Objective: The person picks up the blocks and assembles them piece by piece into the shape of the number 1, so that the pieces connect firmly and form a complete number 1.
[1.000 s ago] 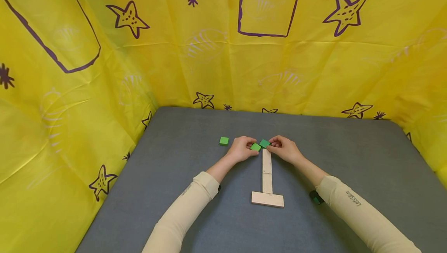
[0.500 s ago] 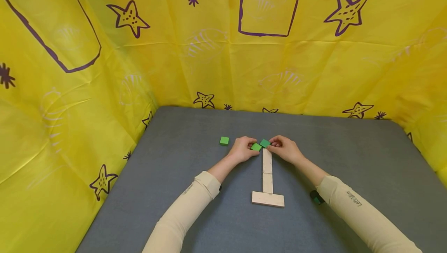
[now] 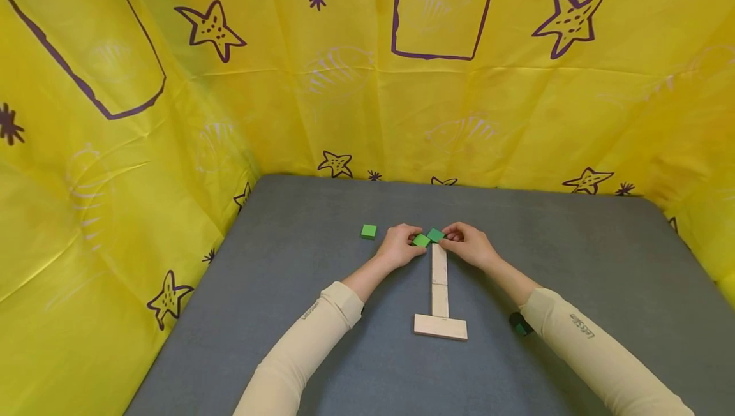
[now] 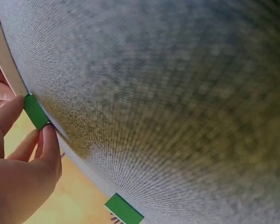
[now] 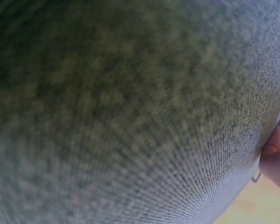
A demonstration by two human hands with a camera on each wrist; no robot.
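Note:
My left hand pinches a light green square block between thumb and fingertips; the left wrist view shows this grip on the green block from the side. Beside it, a darker green square block is pinched by my right hand. Both blocks sit turned at an angle, close together, at the far end of a line of pale wooden planks. That line has a far plank, a middle plank and a crosswise near plank. In the right wrist view only part of the right hand shows; its block is hidden.
Another light green block lies left of the left hand, and the left wrist view also catches that loose block. Everything rests on a dark grey table. A yellow cloth with purple drawings borders the table's back and sides.

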